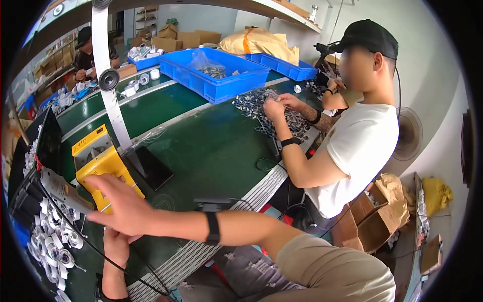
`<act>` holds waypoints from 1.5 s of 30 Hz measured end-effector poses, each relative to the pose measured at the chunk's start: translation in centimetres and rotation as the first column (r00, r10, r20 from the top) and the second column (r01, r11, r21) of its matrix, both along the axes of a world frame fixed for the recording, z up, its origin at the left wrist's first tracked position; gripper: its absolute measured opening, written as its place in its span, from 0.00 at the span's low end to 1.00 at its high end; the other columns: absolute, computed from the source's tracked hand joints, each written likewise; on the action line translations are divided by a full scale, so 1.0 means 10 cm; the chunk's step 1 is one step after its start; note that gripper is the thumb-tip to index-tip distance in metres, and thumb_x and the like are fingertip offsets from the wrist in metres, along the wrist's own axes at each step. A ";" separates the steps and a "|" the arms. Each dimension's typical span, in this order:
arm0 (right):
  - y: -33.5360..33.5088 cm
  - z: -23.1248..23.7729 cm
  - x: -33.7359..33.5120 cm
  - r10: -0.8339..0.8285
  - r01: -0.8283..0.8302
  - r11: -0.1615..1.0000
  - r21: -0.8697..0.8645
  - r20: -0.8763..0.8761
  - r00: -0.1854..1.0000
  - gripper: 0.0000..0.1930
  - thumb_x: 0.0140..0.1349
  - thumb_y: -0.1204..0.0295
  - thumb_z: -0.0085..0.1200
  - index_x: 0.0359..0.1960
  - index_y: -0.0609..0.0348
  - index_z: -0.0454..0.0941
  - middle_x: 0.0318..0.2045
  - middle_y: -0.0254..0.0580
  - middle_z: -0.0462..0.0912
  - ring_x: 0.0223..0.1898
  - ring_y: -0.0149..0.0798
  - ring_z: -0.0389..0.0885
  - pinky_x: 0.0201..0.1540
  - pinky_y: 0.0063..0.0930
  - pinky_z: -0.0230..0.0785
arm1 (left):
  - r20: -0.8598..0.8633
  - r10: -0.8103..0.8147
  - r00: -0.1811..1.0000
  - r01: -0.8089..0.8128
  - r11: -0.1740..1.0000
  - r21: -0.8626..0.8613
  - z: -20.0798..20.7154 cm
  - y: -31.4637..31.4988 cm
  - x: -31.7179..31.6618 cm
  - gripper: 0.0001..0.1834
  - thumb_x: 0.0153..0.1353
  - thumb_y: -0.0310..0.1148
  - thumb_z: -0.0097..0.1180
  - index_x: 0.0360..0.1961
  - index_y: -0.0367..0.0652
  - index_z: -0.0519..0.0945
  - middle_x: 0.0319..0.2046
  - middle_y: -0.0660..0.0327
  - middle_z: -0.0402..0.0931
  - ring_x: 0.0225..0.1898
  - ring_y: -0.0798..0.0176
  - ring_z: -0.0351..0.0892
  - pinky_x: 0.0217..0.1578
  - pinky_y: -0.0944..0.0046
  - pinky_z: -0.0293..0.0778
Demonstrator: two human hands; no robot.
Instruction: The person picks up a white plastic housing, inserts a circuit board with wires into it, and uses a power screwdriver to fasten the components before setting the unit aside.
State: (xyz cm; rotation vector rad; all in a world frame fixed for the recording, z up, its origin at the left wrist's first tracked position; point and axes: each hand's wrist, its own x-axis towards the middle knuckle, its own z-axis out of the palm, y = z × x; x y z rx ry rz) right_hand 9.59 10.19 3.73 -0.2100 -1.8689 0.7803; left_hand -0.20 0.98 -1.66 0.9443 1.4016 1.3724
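Note:
My right hand (126, 209) is open, fingers and thumb spread. It reaches left across the bench in front of a yellow box (108, 166). The end of a grey cylindrical tool (63, 189) with a black cord lies close to the gap between thumb and fingers; I cannot tell if they touch. Just below, my left hand (116, 247) is curled, its fingertips mostly covered by the right hand. A small white bit shows at its edge, too hidden to name. White round parts (53, 241) with dark, lens-like centres are heaped at the left.
A dark flat panel (148, 166) lies beside the yellow box. Across the green bench (211, 146) stand a white post (113, 110) and a blue crate (216, 83). On the right, a co-worker (357, 136) handles small parts from a pile (256, 108). Cardboard boxes (370, 216) stand behind.

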 end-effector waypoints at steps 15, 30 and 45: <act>0.03 0.24 -0.45 0.134 -0.273 0.916 -0.296 -0.415 0.900 0.25 0.60 0.73 0.52 0.59 0.62 0.61 0.31 0.36 0.72 0.27 0.28 0.72 0.28 0.25 0.69 | 0.286 -0.024 0.958 0.048 0.996 -0.076 0.14 0.07 0.00 0.19 0.68 0.26 0.41 0.59 0.32 0.65 0.51 0.51 0.71 0.49 0.55 0.76 0.47 0.55 0.81; 0.19 0.37 -0.41 0.049 -0.158 0.924 -0.348 -0.302 0.952 0.17 0.67 0.69 0.45 0.53 0.63 0.61 0.15 0.38 0.70 0.14 0.30 0.67 0.19 0.23 0.61 | 0.279 0.100 0.955 -0.041 0.977 -0.208 0.19 0.00 0.01 0.16 0.67 0.23 0.41 0.55 0.32 0.67 0.45 0.52 0.72 0.37 0.55 0.81 0.41 0.61 0.83; 0.22 0.32 -0.48 0.048 -0.173 0.917 -0.358 -0.333 0.942 0.15 0.66 0.68 0.47 0.49 0.63 0.62 0.16 0.38 0.70 0.14 0.30 0.67 0.19 0.23 0.61 | 0.276 0.110 0.955 -0.049 0.975 -0.218 0.19 -0.01 -0.01 0.16 0.67 0.24 0.42 0.55 0.31 0.67 0.44 0.52 0.72 0.37 0.55 0.81 0.41 0.60 0.84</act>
